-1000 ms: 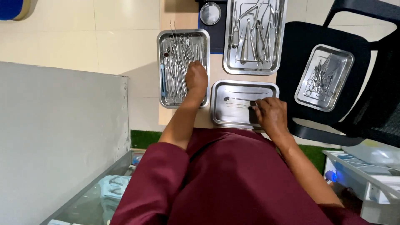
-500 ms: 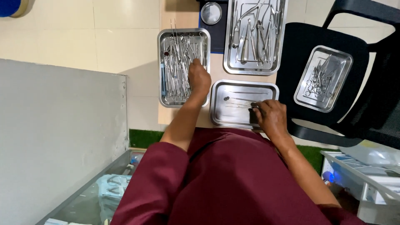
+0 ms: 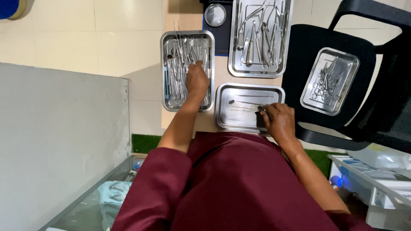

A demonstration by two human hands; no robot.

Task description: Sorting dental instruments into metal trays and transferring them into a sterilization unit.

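Looking down from the head view, the person in a maroon top is working over four steel trays. The left hand (image 3: 197, 80) is reaching into the left tray (image 3: 165, 92), which is packed with thin metal instruments (image 3: 180, 64); its fingers are curling down among them, but whether the grip is closing on one cannot be told. The right hand (image 3: 279, 122) is resting at the right end of the near tray (image 3: 222, 122), fingertips pinching the ends of a few slender instruments (image 3: 244, 102) that are lying lengthwise in it. Both trays are sitting side by side on the pale counter (image 3: 220, 77). Beyond them, a larger tray (image 3: 233, 70) is holding forceps and scissors-like tools, with a small round steel dish (image 3: 215, 15) on a dark mat just beside it. A fourth tray (image 3: 307, 100) of ring-handled tools is lying on the seat of a black chair (image 3: 299, 55) to the right.
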